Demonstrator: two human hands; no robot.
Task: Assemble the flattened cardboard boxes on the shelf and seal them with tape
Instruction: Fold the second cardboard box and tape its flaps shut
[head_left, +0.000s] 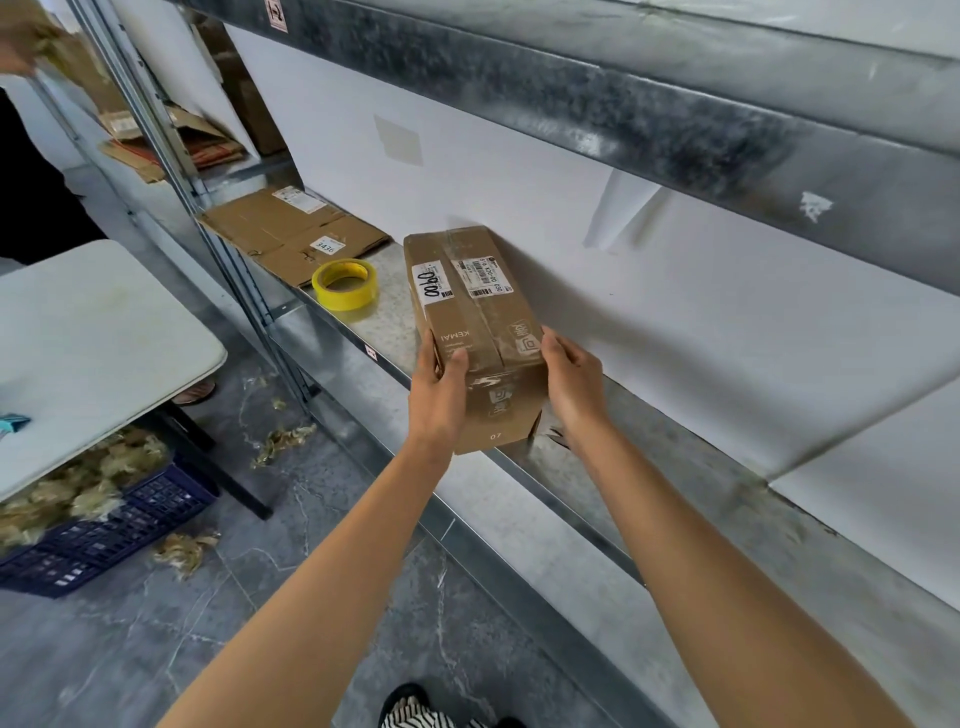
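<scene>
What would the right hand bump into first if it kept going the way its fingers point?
The brown taped cardboard box: the right hand touches its right side, with fingers aimed up-left into it. Past the box stands the white wall, though depth is hard to judge.

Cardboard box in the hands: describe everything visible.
The cardboard box is brown, assembled and closed, tape along its top seam, two white labels and printed logos. It lies lengthwise over the metal shelf, near end past the front edge; left hand grips its left side, thumb on top; right hand holds its right edge.
</scene>
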